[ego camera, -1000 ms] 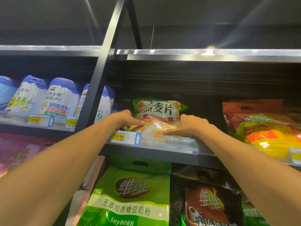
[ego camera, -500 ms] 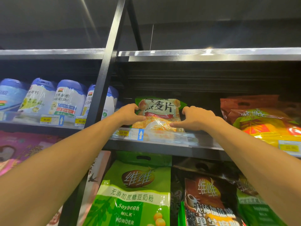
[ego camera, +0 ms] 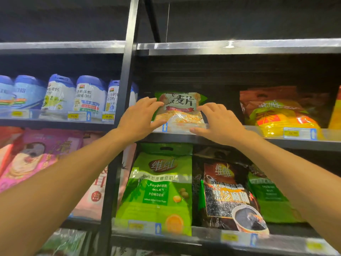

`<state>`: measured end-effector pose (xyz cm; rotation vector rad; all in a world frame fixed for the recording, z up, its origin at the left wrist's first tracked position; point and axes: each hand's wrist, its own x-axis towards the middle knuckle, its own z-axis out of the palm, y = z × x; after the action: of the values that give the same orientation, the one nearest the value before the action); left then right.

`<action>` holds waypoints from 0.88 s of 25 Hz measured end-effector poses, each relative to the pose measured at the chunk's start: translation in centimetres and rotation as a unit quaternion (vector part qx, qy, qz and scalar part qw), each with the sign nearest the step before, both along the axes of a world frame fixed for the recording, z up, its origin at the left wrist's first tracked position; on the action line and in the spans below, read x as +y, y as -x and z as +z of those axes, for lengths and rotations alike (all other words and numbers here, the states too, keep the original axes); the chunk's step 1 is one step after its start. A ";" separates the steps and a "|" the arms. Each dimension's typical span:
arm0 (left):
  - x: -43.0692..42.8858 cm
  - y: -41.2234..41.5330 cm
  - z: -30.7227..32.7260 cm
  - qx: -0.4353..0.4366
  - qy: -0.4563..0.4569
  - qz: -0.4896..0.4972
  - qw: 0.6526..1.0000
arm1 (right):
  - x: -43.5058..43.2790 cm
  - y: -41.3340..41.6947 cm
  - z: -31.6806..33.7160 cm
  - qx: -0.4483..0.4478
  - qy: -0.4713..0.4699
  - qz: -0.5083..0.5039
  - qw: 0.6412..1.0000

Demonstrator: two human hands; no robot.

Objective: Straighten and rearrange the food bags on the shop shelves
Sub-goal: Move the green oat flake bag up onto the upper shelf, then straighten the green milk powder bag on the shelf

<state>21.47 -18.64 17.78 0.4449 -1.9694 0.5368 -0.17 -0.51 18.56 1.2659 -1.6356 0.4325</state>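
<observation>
Left hand [ego camera: 140,119] and right hand [ego camera: 221,124] raised at frame centre, fingers spread, nearly straight, nothing gripped. Green-and-orange clear-windowed plastic oat bag [ego camera: 181,109] flanked by both, side edges touched by fingertips. Bag stood upright on black metal shelf [ego camera: 276,144], behind clear price strip [ego camera: 273,133].

- "麦片" is printed in large dark characters on the green-and-yellow plastic oat bag [ego camera: 181,108] at the centre of the frame.
- "维维" and "Soybean MILK POWDER" are read on the bright green plastic bag [ego camera: 158,191], lower centre.
- "维维" and "黑芝麻糊" are shown on the dark brown-black plastic bag [ego camera: 228,196], lower right of centre.
- "99.00" is marked on a yellow paper price tag [ego camera: 73,116] and on a second such tag [ego camera: 108,116], both on the shelf edge [ego camera: 46,124] at middle left.
- "蛋白粉" is seen on a white tub with a blue lid [ego camera: 90,95], left of centre.
</observation>
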 end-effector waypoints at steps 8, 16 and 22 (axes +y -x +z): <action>3.2 -5.5 -8.3 -0.035 0.015 0.017 0.999 | 5.9 -4.3 -8.6 -0.015 -0.012 -0.011 1.000; 6.2 -9.5 -15.0 -0.077 -0.059 0.004 0.995 | 9.4 -8.5 -16.0 -0.097 -0.060 -0.021 0.993; 7.6 -10.7 -17.6 -0.068 -0.140 -0.040 0.987 | 10.4 -11.1 -19.7 -0.146 -0.077 0.001 0.986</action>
<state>32.20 -10.99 0.18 0.5118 -2.1947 0.2432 10.89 9.89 -1.12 1.3674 -1.9450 0.5210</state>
